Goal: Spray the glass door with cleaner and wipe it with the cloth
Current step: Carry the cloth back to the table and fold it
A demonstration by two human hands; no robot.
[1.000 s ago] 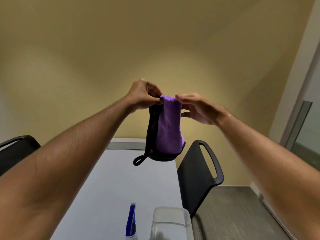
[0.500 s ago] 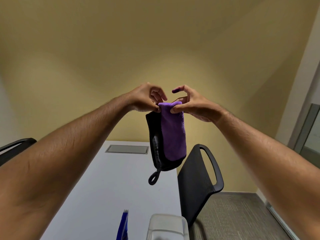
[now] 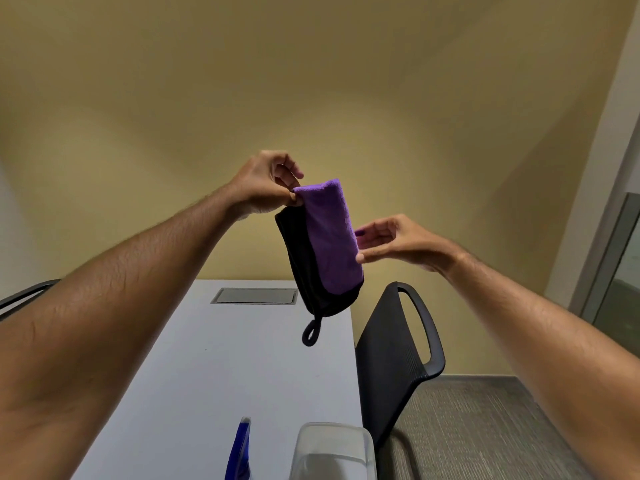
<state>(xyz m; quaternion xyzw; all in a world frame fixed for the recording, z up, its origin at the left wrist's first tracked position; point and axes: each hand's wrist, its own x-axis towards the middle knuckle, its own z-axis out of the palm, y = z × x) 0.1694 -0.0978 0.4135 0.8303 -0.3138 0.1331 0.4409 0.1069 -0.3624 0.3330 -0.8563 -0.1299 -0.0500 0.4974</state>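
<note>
The purple-and-black cloth [image 3: 327,244] is held up in the air above the far end of the tabletop [image 3: 221,368], pinched at its upper corner by the left hand [image 3: 266,183]. Half a second ago both hands gripped the top edge together; now the right hand [image 3: 391,242] has let go and dropped to the cloth's right side, its fingers relaxed and spread, the fingertips at or just beside the purple edge. Whether they touch the fabric cannot be told. The cloth hangs folded, its black loop dangling at the bottom. Judged from this, the cloth is being rearranged for wiping, and no spraying has begun: a blue bottle [image 3: 239,448], probably the cleaner, stands untouched near the bottom edge beside a clear container [image 3: 334,452]. Part of the glass door [image 3: 620,271] is seen at the far right, well apart from the cloth.
</note>
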